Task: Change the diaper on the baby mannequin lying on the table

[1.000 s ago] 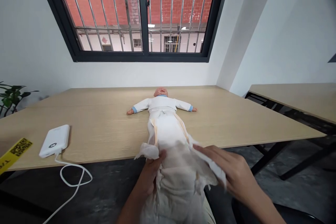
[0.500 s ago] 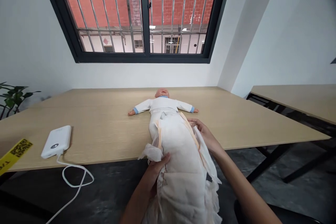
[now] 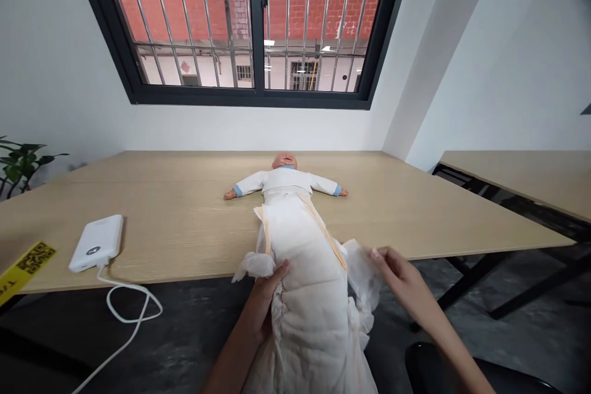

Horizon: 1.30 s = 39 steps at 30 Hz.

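While a baby doll (image 3: 285, 180) lies face up on a pale wooden worktop (image 3: 175, 221), a person leans over its lower end with both bare hands. The doll rests in the middle of the worktop, head toward a barred window (image 3: 253, 24), arms stretched out to either side, dressed in a white top with blue cuffs. A large white padded diaper (image 3: 305, 283) with peach-coloured edging covers the doll from the waist down and hangs over the near edge of the worktop toward the person.

The left hand (image 3: 265, 301) presses against the left side of the diaper at the worktop's edge, fingers bent around the fabric, just under a crumpled white flap. The right hand (image 3: 401, 277) is to the right of the diaper, its fingers (image 3: 379, 254) pinching the thin loose flap on that side and holding it out away from the padded middle.

A white power bank (image 3: 96, 244) lies well to the left on the worktop, its white cable (image 3: 124, 314) looping down over the edge. A yellow tag (image 3: 23, 265) sits at the far left edge. A green plant (image 3: 18, 163) stands beyond the left corner, and a second table (image 3: 521, 175) stands to the right.
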Available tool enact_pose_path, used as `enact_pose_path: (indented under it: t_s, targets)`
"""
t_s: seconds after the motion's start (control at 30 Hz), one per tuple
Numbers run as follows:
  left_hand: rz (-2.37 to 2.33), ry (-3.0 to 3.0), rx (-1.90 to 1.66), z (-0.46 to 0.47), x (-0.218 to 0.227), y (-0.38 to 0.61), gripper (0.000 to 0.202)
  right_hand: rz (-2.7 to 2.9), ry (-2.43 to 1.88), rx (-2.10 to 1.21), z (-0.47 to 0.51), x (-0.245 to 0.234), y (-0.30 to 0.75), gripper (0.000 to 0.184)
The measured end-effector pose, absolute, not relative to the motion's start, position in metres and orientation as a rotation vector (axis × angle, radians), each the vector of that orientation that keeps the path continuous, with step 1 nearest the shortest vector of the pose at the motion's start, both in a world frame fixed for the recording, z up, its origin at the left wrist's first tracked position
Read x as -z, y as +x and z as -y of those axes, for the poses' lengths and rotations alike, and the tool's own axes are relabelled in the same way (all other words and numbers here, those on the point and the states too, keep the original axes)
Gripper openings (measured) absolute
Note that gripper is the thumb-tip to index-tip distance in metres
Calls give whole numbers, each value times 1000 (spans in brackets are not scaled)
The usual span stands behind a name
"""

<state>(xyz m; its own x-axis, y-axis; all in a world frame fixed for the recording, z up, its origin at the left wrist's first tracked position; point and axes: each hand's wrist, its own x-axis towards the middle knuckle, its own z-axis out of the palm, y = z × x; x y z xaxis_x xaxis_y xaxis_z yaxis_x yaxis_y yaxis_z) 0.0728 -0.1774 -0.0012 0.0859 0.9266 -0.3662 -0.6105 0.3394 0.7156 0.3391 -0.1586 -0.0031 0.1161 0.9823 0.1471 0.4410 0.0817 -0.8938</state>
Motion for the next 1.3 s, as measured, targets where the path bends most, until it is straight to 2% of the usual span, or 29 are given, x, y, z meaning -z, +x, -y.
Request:
enact_pose_path:
  t_s: [0.17,0.3,0.4,0.53,0.73,0.87,0.97,1.1,1.3]
  targets:
    - [-843,402,-1146,174,10,72,25,1789,-1648,-1505,183,20,341,81]
    - [-860,432,-1154,175,7,72,25,1619,-1366,-1826,192,44,326,83]
    - [-892,451,-1164,177,3,71,26,1326,-1211,-1818,190,54,311,84]
    - [-929,490,-1118,179,8,69,29,1021,-1019,-1732,184,39,292,93]
    - [-999,723,-1081,181,18,75,39,1060,-1133,-1468,186,0,274,71]
    - [-966,912,-1036,181,9,80,40,1027,-1324,-1425,188,-10,273,73]
    - [-964,1047,-1050,176,-1,72,42,890,-1283,-1343,181,-13,284,75]
    - [-969,1098,-1209,164,-6,50,61,603,-1253,-1524,166,-15,310,64]
    - [-1197,953,-1467,147,6,28,43,477,-1091,-1810,145,-7,320,48]
